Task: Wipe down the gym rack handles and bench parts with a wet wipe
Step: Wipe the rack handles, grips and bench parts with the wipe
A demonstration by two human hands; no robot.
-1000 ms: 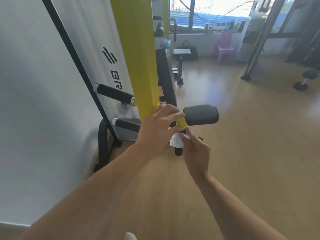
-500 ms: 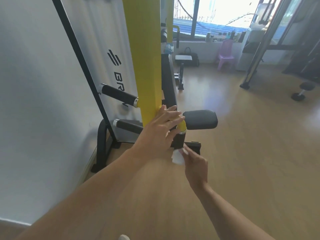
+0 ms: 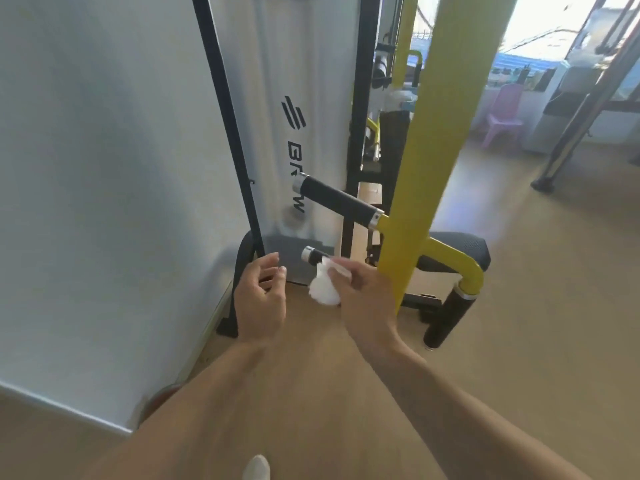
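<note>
A yellow upright post (image 3: pixel 429 161) of the gym rack stands in the middle. Two black handles stick out to its left: an upper handle (image 3: pixel 337 199) and a lower handle (image 3: pixel 311 255). My right hand (image 3: pixel 363 296) pinches a crumpled white wet wipe (image 3: pixel 323 285) against the lower handle, hiding most of its grip. My left hand (image 3: pixel 261 299) hovers just left of it with loosely curled fingers, holding nothing. A third black handle (image 3: pixel 446 317) hangs down from a yellow bend on the post's right. The black bench seat pad (image 3: pixel 460 251) sits behind the post.
A white panel with a black frame (image 3: pixel 228 133) and a logo stands at the left, with its black foot (image 3: pixel 235 289) on the wooden floor. A pink chair (image 3: pixel 504 116) and a slanted metal strut (image 3: pixel 575 126) are at the far right. A white wall fills the left.
My view swung right of the post's front handle to its left side. My right hand moved the wipe from the hanging handle to the lower left handle. My left hand let go of the post.
</note>
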